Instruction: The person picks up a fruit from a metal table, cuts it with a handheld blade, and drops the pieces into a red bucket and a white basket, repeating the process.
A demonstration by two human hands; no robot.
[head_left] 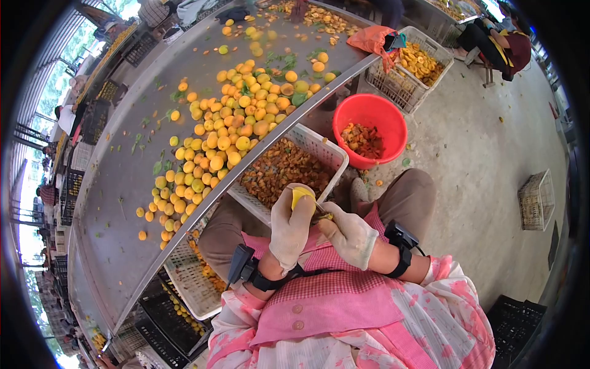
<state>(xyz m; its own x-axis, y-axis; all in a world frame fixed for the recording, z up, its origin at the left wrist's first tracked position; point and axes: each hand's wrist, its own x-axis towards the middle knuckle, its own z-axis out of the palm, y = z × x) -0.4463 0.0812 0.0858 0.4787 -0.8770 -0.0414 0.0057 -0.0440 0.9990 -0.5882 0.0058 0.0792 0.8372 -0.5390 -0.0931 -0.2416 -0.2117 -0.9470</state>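
Both my hands wear pale work gloves and meet in front of my lap. My left hand (290,229) is closed around a yellow apricot-like fruit (300,197), whose smooth surface shows between the fingers. Against the fruit, my right hand (351,238) grips a thin metal tool (319,208); its handle is hidden in the glove and its exact kind cannot be made out. A small yellowish-brown scrap (326,216) shows by the right fingertips. Just beyond the hands, a pale plastic crate (340,161) holds brown scraps.
A metal table (123,209) with a raised edge carries a heap of yellow-orange fruit (227,132) and leaves. A red bucket (387,147) holds brown scraps. Behind it, a crate (405,101) contains cut yellow pieces. Another crate (536,200) stands at right. Other people sit farther off.
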